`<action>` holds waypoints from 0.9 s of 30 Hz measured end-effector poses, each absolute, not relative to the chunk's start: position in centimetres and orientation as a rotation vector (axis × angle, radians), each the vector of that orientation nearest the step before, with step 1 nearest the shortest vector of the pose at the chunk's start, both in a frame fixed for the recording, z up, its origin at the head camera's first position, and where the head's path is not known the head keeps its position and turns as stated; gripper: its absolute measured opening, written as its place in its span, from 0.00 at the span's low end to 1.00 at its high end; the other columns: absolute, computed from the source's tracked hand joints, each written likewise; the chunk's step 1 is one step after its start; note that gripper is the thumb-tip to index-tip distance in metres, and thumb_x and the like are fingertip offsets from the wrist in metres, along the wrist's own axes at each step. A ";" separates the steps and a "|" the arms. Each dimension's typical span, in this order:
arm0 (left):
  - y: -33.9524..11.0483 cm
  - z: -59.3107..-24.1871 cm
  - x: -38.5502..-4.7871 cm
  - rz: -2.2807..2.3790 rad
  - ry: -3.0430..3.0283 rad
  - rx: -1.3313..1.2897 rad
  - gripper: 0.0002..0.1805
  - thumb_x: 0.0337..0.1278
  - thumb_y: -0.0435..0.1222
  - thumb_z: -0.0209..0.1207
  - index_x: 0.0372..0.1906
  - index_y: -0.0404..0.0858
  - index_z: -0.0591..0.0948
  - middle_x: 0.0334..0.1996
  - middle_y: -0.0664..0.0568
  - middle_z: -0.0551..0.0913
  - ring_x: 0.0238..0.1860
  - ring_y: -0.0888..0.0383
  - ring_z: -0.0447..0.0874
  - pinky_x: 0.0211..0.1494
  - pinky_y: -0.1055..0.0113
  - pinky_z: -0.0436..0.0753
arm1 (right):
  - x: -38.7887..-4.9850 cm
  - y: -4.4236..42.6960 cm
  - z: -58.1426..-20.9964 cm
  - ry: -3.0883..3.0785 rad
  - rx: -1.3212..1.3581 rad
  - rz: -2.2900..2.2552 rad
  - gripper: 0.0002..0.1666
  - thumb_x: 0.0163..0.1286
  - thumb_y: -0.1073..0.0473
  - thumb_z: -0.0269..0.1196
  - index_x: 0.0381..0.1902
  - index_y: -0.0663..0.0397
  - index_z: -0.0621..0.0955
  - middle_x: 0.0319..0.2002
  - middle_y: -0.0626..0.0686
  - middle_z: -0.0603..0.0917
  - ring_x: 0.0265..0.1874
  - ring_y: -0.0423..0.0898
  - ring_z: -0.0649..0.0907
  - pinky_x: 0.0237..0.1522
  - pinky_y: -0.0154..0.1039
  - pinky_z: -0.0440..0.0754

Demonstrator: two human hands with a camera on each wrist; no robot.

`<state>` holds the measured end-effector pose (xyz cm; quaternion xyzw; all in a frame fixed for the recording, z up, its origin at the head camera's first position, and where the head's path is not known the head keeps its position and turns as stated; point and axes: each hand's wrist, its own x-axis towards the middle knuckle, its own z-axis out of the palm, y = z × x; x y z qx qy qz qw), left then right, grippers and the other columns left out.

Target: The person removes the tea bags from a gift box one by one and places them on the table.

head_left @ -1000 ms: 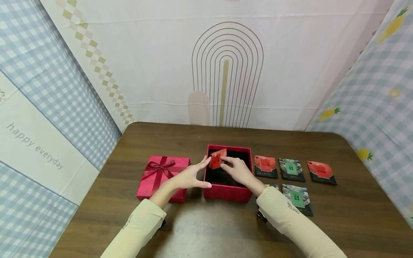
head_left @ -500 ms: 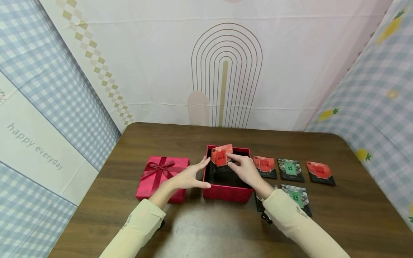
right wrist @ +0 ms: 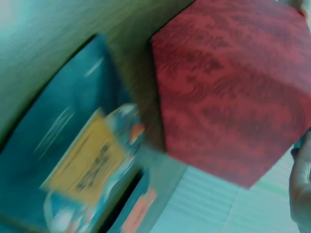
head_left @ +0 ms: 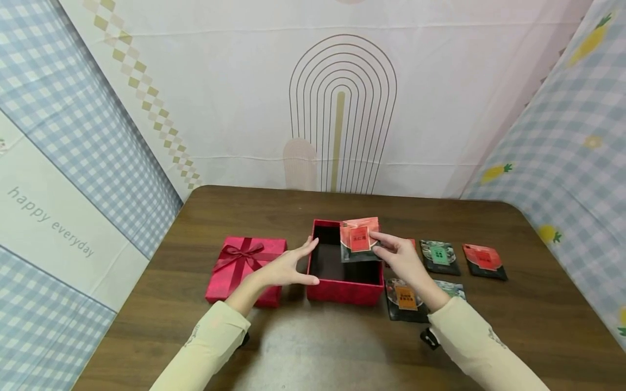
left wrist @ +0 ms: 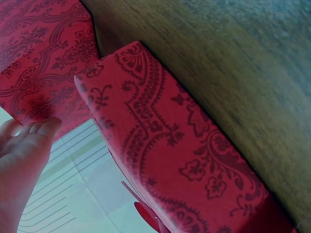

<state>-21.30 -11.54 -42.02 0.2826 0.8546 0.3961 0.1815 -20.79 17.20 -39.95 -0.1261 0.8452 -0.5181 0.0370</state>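
A red gift box with a dark inside stands uncovered near the middle of the table. My right hand pinches a red-and-black packet by its right edge, above the right part of the box. My left hand is at the box's left side, thumb and fingers spread; its fingertips reach the left wall in the left wrist view, where the patterned box fills the upper left. In the right wrist view only the edge of my right hand shows, and the packet is mostly hidden.
Left of the box lies its lid with a ribbon bow. To the right are an orange-label packet, a green-label packet, a red packet and others partly hidden by my right arm. A patterned cloth hangs behind the table.
My right hand has lifted the red packet out of the box and moved it rightward, turning its face toward the camera. The orange-label packet has come into view. My left hand has stayed in place.
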 end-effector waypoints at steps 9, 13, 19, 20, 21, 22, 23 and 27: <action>-11.6 -42.2 -21.3 1.118 2.417 0.792 0.49 0.50 0.47 0.63 0.72 0.43 0.47 0.72 0.46 0.40 0.70 0.50 0.46 0.67 0.52 0.56 | -19.6 21.6 -40.1 2.519 -0.286 -1.660 0.29 0.69 0.54 0.54 0.64 0.60 0.67 0.63 0.61 0.67 0.60 0.57 0.66 0.48 0.33 0.75; -11.6 -42.1 -21.3 1.118 2.419 0.800 0.49 0.50 0.47 0.63 0.72 0.43 0.47 0.72 0.45 0.40 0.70 0.50 0.47 0.67 0.52 0.56 | -18.7 23.7 -40.2 2.543 -0.250 -1.650 0.30 0.69 0.52 0.53 0.64 0.62 0.66 0.64 0.62 0.65 0.60 0.53 0.67 0.43 0.25 0.74; -11.6 -42.2 -21.4 1.113 2.415 0.787 0.50 0.50 0.48 0.63 0.72 0.44 0.46 0.72 0.46 0.40 0.70 0.50 0.46 0.67 0.52 0.56 | -17.6 26.4 -41.0 2.547 -0.189 -1.678 0.31 0.68 0.52 0.55 0.65 0.58 0.66 0.52 0.35 0.72 0.45 0.24 0.72 0.41 0.24 0.75; -11.6 -42.2 -21.4 1.112 2.415 0.786 0.50 0.50 0.48 0.63 0.72 0.44 0.46 0.72 0.47 0.40 0.70 0.50 0.46 0.67 0.52 0.56 | -17.4 26.7 -41.1 2.541 -0.184 -1.698 0.30 0.67 0.52 0.55 0.64 0.58 0.66 0.49 0.31 0.72 0.44 0.22 0.72 0.41 0.24 0.75; -11.6 -42.2 -21.4 1.110 2.417 0.787 0.50 0.50 0.48 0.63 0.72 0.44 0.46 0.72 0.47 0.40 0.70 0.50 0.46 0.67 0.52 0.56 | -17.2 27.0 -41.3 2.528 -0.178 -1.727 0.29 0.67 0.53 0.56 0.64 0.58 0.67 0.47 0.28 0.72 0.43 0.23 0.73 0.40 0.25 0.76; -11.6 -42.2 -21.4 1.109 2.418 0.788 0.50 0.50 0.48 0.63 0.72 0.44 0.46 0.72 0.47 0.40 0.70 0.50 0.46 0.67 0.52 0.56 | -17.0 27.3 -41.5 2.522 -0.176 -1.750 0.29 0.67 0.54 0.56 0.64 0.57 0.68 0.45 0.26 0.73 0.43 0.23 0.73 0.39 0.25 0.76; -11.6 -42.2 -21.4 1.108 2.419 0.787 0.50 0.50 0.47 0.63 0.72 0.44 0.46 0.72 0.47 0.40 0.70 0.50 0.46 0.67 0.52 0.56 | -16.9 27.6 -41.8 2.511 -0.174 -1.778 0.28 0.67 0.56 0.56 0.63 0.57 0.68 0.44 0.24 0.73 0.42 0.23 0.74 0.38 0.25 0.77; -11.6 -42.4 -21.5 1.106 2.422 0.785 0.50 0.50 0.48 0.63 0.72 0.45 0.46 0.72 0.47 0.40 0.70 0.50 0.47 0.67 0.52 0.57 | -16.4 28.9 -43.0 2.461 -0.157 -1.899 0.23 0.67 0.61 0.55 0.60 0.49 0.73 0.44 0.26 0.76 0.41 0.24 0.76 0.36 0.25 0.78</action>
